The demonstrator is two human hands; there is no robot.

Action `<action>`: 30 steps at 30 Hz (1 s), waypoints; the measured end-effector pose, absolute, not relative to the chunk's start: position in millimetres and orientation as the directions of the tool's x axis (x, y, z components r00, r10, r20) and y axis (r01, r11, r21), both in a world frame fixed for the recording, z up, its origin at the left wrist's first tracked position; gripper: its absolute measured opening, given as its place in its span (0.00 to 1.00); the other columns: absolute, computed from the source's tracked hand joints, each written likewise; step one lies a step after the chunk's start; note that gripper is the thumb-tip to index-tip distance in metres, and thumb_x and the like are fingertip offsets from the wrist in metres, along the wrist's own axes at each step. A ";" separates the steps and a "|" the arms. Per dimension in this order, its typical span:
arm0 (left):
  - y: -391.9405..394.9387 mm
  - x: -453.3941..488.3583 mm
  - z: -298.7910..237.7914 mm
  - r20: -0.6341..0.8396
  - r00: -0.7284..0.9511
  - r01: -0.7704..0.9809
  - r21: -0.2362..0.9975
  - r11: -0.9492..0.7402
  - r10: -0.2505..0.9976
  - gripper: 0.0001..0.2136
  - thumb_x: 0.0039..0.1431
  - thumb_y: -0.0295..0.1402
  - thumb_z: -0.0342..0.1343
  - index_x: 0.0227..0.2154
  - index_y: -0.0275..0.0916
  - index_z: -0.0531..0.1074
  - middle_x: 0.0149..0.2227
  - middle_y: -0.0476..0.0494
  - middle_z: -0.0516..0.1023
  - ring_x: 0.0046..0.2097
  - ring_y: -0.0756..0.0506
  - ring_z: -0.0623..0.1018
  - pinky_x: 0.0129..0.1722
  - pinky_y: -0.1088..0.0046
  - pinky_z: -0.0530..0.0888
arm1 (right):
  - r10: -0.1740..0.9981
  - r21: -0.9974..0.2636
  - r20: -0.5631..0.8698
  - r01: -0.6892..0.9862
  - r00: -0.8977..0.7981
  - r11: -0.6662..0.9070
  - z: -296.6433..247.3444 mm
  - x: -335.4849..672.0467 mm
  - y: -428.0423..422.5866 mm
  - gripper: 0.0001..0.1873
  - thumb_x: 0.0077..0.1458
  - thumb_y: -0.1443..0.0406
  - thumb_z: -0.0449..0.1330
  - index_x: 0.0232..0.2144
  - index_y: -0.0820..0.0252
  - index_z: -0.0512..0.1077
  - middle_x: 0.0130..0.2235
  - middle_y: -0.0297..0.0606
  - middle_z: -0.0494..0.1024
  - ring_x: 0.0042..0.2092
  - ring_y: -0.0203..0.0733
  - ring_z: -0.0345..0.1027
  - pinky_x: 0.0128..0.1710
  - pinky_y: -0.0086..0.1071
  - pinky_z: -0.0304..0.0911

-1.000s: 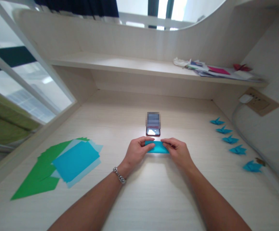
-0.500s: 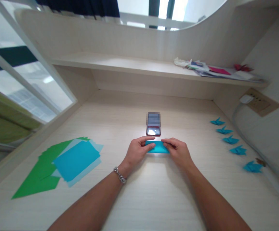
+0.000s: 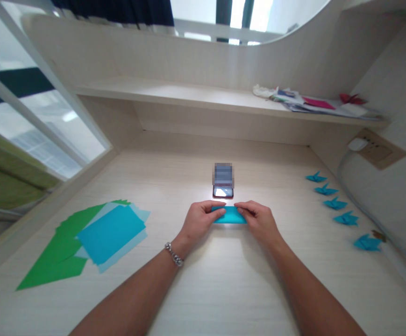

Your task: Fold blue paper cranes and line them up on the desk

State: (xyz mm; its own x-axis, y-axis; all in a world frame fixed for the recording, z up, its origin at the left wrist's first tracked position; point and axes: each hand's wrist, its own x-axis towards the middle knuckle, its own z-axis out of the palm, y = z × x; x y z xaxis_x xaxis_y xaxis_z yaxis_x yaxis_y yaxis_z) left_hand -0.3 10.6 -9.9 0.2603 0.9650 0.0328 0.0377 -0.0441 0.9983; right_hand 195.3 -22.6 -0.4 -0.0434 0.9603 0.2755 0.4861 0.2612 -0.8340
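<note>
A folded blue paper strip (image 3: 231, 216) lies on the pale wooden desk (image 3: 203, 280) in the middle. My left hand (image 3: 200, 220) pinches its left end, fingers curled over the edge. My right hand (image 3: 258, 220) pinches its right end the same way. A metal bracelet (image 3: 174, 255) sits on my left wrist. Just beyond the paper a phone (image 3: 223, 185) stands with a lit screen.
A pile of green and blue paper sheets (image 3: 94, 235) lies at the left. Several blue folded paper cranes (image 3: 336, 203) line the right side. A wall socket with a white plug and cable (image 3: 360, 145) is at the right. Papers (image 3: 308, 102) rest on the shelf above.
</note>
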 end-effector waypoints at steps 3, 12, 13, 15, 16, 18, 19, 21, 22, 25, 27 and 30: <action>10.4 -0.1 -9.2 0.023 0.264 0.044 0.998 -0.036 0.964 0.12 0.49 0.34 0.65 0.37 0.35 0.80 0.38 0.37 0.82 0.38 0.42 0.80 0.38 0.68 0.76 | 0.961 -0.832 0.270 0.491 -0.052 0.260 -1.0 196.3 -22.4 0.10 0.56 0.65 0.58 0.38 0.54 0.79 0.37 0.38 0.80 0.38 0.43 0.72 0.37 0.34 0.65; 8.8 -2.6 -6.8 0.008 0.335 0.167 0.984 -0.068 0.942 0.11 0.50 0.34 0.62 0.37 0.36 0.80 0.32 0.40 0.82 0.33 0.43 0.79 0.31 0.71 0.74 | 0.960 -0.810 0.259 0.517 -0.109 0.277 1.8 194.2 -24.5 0.10 0.55 0.67 0.57 0.36 0.53 0.79 0.36 0.37 0.81 0.37 0.43 0.73 0.38 0.34 0.66; 8.1 -2.9 -6.2 0.010 0.375 0.192 0.977 -0.088 0.927 0.11 0.51 0.34 0.62 0.37 0.37 0.80 0.32 0.41 0.82 0.33 0.44 0.79 0.31 0.71 0.74 | 0.958 -0.806 0.255 0.518 -0.135 0.287 2.6 193.3 -25.1 0.11 0.55 0.67 0.57 0.36 0.53 0.79 0.35 0.37 0.81 0.37 0.42 0.73 0.38 0.34 0.66; 6.6 -3.1 -5.1 0.024 0.437 0.232 0.963 -0.138 0.899 0.09 0.53 0.35 0.59 0.34 0.38 0.81 0.32 0.42 0.82 0.33 0.44 0.79 0.32 0.71 0.73 | 0.956 -0.808 0.241 0.511 -0.166 0.293 3.2 191.5 -25.8 0.11 0.55 0.67 0.57 0.35 0.53 0.79 0.36 0.36 0.81 0.38 0.42 0.73 0.39 0.34 0.66; 5.9 -2.8 -4.6 0.035 0.449 0.245 0.956 -0.160 0.893 0.08 0.54 0.35 0.59 0.32 0.38 0.81 0.32 0.42 0.82 0.33 0.44 0.79 0.32 0.71 0.73 | 0.961 -0.819 0.230 0.502 -0.156 0.277 2.7 190.9 -25.7 0.11 0.55 0.67 0.57 0.35 0.53 0.79 0.36 0.37 0.81 0.38 0.42 0.73 0.39 0.34 0.66; 5.2 -1.9 -3.9 0.048 0.428 0.250 0.953 -0.170 0.903 0.08 0.54 0.35 0.58 0.30 0.38 0.80 0.31 0.42 0.82 0.32 0.45 0.78 0.31 0.71 0.72 | 0.978 -0.866 0.189 0.455 -0.085 0.207 0.0 190.4 -24.1 0.11 0.54 0.66 0.58 0.39 0.55 0.77 0.36 0.38 0.80 0.36 0.43 0.73 0.37 0.35 0.67; 5.1 -1.4 -3.6 0.047 0.402 0.241 0.958 -0.155 0.914 0.09 0.54 0.36 0.58 0.29 0.37 0.80 0.30 0.42 0.81 0.31 0.45 0.78 0.30 0.72 0.72 | 0.987 -0.898 0.158 0.411 -0.037 0.159 -1.9 190.4 -22.9 0.13 0.53 0.65 0.59 0.42 0.57 0.76 0.35 0.38 0.80 0.35 0.43 0.73 0.35 0.35 0.67; 5.2 -0.3 -3.2 0.032 0.360 0.206 0.972 -0.113 0.933 0.09 0.54 0.36 0.58 0.29 0.36 0.79 0.29 0.41 0.81 0.31 0.45 0.77 0.28 0.73 0.71 | 0.996 -0.953 0.089 0.292 0.031 0.076 -5.6 190.9 -20.1 0.16 0.50 0.64 0.61 0.44 0.60 0.74 0.33 0.40 0.80 0.34 0.44 0.73 0.33 0.34 0.68; 5.3 0.1 -3.2 0.020 0.350 0.186 0.978 -0.091 0.936 0.09 0.54 0.36 0.59 0.28 0.36 0.79 0.29 0.41 0.80 0.30 0.46 0.77 0.28 0.73 0.71 | 0.996 -0.969 0.067 0.240 0.058 0.051 -6.9 191.0 -18.9 0.16 0.49 0.64 0.62 0.42 0.62 0.74 0.32 0.40 0.80 0.33 0.44 0.73 0.33 0.34 0.68; 5.1 0.7 -3.2 -0.016 0.375 0.141 0.989 -0.040 0.927 0.07 0.52 0.34 0.60 0.27 0.35 0.78 0.28 0.41 0.80 0.29 0.47 0.76 0.27 0.74 0.70 | 0.992 -0.982 0.057 0.186 0.114 0.035 -7.2 190.9 -17.9 0.12 0.47 0.64 0.63 0.36 0.63 0.76 0.32 0.42 0.80 0.34 0.45 0.74 0.34 0.35 0.68; 4.3 1.4 -3.1 -0.033 0.406 0.139 0.990 -0.026 0.913 0.07 0.52 0.34 0.61 0.28 0.35 0.78 0.28 0.42 0.80 0.29 0.47 0.76 0.27 0.74 0.70 | 0.992 -0.975 0.073 0.216 0.104 0.049 -5.1 189.9 -19.1 0.09 0.47 0.65 0.63 0.34 0.62 0.77 0.33 0.41 0.80 0.34 0.45 0.74 0.35 0.36 0.68; 2.1 3.5 -2.5 -0.047 0.414 0.140 0.990 -0.013 0.909 0.08 0.53 0.35 0.60 0.28 0.35 0.78 0.28 0.42 0.80 0.29 0.47 0.76 0.27 0.74 0.70 | 0.995 -0.967 0.087 0.245 0.057 0.070 -1.8 187.5 -21.6 0.08 0.47 0.65 0.63 0.32 0.61 0.77 0.33 0.41 0.81 0.34 0.44 0.74 0.36 0.36 0.68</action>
